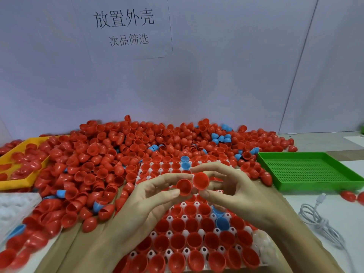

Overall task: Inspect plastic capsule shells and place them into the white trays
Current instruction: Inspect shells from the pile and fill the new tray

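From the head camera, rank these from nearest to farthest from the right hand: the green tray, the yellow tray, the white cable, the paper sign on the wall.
1. White cable, just right of the right hand.
2. Green tray, farther right and back.
3. Yellow tray, far left.
4. Paper sign, high on the wall.

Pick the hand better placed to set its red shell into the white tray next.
Either, marginally the right hand: its red shell hangs over the white tray like the left hand's, nearer the bare pockets at right.

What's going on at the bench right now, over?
Left hand pinches red shell; right hand pinches another red shell. Both above white tray, mostly filled. Nothing blocking.
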A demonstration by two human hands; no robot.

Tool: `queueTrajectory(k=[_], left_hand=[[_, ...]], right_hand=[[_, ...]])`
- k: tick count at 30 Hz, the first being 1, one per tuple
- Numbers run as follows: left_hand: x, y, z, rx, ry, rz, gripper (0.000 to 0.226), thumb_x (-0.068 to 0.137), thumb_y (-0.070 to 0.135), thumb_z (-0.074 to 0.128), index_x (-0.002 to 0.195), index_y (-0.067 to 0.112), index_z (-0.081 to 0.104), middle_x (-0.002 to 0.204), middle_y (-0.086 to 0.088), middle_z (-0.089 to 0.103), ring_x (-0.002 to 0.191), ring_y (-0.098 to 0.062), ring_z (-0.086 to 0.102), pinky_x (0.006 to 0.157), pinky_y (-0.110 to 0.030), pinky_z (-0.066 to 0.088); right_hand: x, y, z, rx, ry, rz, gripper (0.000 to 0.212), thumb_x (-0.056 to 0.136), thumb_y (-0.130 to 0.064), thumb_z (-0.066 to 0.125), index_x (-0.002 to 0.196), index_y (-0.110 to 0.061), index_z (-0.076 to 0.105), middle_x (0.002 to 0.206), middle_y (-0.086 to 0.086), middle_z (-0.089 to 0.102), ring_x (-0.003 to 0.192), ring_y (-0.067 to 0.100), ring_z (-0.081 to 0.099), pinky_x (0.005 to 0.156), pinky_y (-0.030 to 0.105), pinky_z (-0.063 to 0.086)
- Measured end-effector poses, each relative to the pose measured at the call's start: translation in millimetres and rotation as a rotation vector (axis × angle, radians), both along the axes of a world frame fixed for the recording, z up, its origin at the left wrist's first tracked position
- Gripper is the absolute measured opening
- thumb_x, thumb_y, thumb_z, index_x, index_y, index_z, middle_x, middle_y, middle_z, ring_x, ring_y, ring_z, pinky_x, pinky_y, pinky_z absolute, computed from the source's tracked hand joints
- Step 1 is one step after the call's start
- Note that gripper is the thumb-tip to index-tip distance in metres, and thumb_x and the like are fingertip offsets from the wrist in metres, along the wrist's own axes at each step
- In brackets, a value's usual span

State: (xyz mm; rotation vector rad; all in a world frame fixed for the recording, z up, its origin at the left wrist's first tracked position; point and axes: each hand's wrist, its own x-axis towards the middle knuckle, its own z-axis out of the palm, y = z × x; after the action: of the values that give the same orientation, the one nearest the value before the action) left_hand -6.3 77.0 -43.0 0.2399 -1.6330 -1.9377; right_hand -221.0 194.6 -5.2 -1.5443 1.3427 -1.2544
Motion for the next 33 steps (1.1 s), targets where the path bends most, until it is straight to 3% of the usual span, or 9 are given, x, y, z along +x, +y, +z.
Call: queueTrajectory(k=[3, 8, 15, 19, 22, 25, 27, 30, 33], left_hand=[[1, 0, 1, 0.013, -0.012, 0.013, 0.040, 0.098, 0.021, 0.071, 0.135, 0.007, 0.068, 0.138, -0.018, 0.067, 0.132, -0.035, 0.062, 0.110, -0.027, 0.049], [-1, 3, 4, 0.035, -0.028, 0.023, 0.038, 0.101, 0.029, 0.069, 0.132, 0.008, 0.070, 0.133, -0.021, 0.069, 0.128, -0.034, 0.066, 0.106, -0.027, 0.052], [-7, 1, -1, 0.197, -0.112, 0.201, 0.047, 0.100, 0.043, 0.065, 0.115, 0.000, 0.077, 0.114, -0.024, 0.074, 0.099, -0.026, 0.074, 0.085, -0.024, 0.059], [-6, 1, 0, 0.216, -0.089, 0.225, 0.042, 0.096, 0.040, 0.071, 0.117, 0.004, 0.077, 0.114, -0.023, 0.074, 0.096, -0.025, 0.074, 0.083, -0.024, 0.060], [-5, 2, 2, 0.066, -0.064, 0.302, 0.038, 0.082, 0.033, 0.088, 0.113, 0.015, 0.077, 0.110, -0.014, 0.075, 0.097, -0.028, 0.076, 0.085, -0.025, 0.059], [-7, 6, 0, -0.253, -0.112, 0.374, 0.037, 0.078, 0.023, 0.091, 0.110, 0.020, 0.073, 0.107, -0.007, 0.075, 0.098, -0.024, 0.076, 0.088, -0.025, 0.059], [-10, 11, -5, -0.368, -0.109, 0.320, 0.036, 0.081, 0.017, 0.090, 0.112, 0.021, 0.071, 0.109, -0.008, 0.075, 0.103, -0.028, 0.076, 0.092, -0.028, 0.059], [-12, 14, -11, -0.491, -0.145, 0.336, 0.039, 0.083, 0.019, 0.090, 0.116, 0.022, 0.069, 0.110, -0.005, 0.075, 0.105, -0.029, 0.075, 0.093, -0.028, 0.059], [-10, 12, -10, -0.453, -0.144, 0.293, 0.045, 0.083, 0.024, 0.091, 0.122, 0.025, 0.067, 0.114, -0.004, 0.075, 0.107, -0.028, 0.076, 0.096, -0.029, 0.059]], right_hand=[[1, 2, 1, 0.017, -0.002, 0.008, 0.038, 0.096, -0.005, 0.073, 0.132, -0.015, 0.067, 0.099, -0.007, 0.077, 0.077, 0.008, 0.072, 0.067, 0.019, 0.057], [1, 1, 1, 0.048, 0.038, -0.022, 0.031, 0.097, -0.013, 0.072, 0.127, -0.019, 0.068, 0.120, -0.011, 0.074, 0.104, 0.031, 0.074, 0.086, 0.028, 0.061], [2, -3, -7, 0.028, -0.017, -0.014, 0.023, 0.104, -0.020, 0.058, 0.121, -0.012, 0.071, 0.083, -0.012, 0.075, 0.063, 0.009, 0.066, 0.063, 0.016, 0.054], [6, -10, -15, -0.008, -0.033, -0.055, 0.022, 0.102, -0.015, 0.063, 0.123, -0.014, 0.072, 0.106, -0.004, 0.076, 0.077, 0.016, 0.070, 0.072, 0.026, 0.058], [2, -13, -20, -0.057, 0.031, -0.146, 0.023, 0.101, -0.013, 0.067, 0.122, -0.020, 0.072, 0.119, -0.003, 0.073, 0.096, 0.016, 0.075, 0.087, 0.037, 0.063], [-3, -12, -19, -0.082, 0.058, -0.086, 0.022, 0.102, -0.018, 0.066, 0.123, -0.019, 0.072, 0.117, -0.008, 0.075, 0.102, 0.012, 0.075, 0.091, 0.024, 0.060], [-1, -14, -24, -0.104, 0.070, -0.059, 0.022, 0.098, -0.018, 0.071, 0.120, -0.016, 0.072, 0.114, -0.005, 0.075, 0.106, 0.016, 0.074, 0.093, 0.028, 0.060], [1, -18, -35, -0.132, 0.115, -0.056, 0.021, 0.095, -0.014, 0.076, 0.115, -0.016, 0.072, 0.107, -0.001, 0.076, 0.104, 0.022, 0.074, 0.092, 0.036, 0.061], [-3, -21, -39, -0.145, 0.117, -0.049, 0.018, 0.098, -0.008, 0.073, 0.114, -0.017, 0.073, 0.104, 0.004, 0.076, 0.100, 0.025, 0.075, 0.089, 0.040, 0.063]])
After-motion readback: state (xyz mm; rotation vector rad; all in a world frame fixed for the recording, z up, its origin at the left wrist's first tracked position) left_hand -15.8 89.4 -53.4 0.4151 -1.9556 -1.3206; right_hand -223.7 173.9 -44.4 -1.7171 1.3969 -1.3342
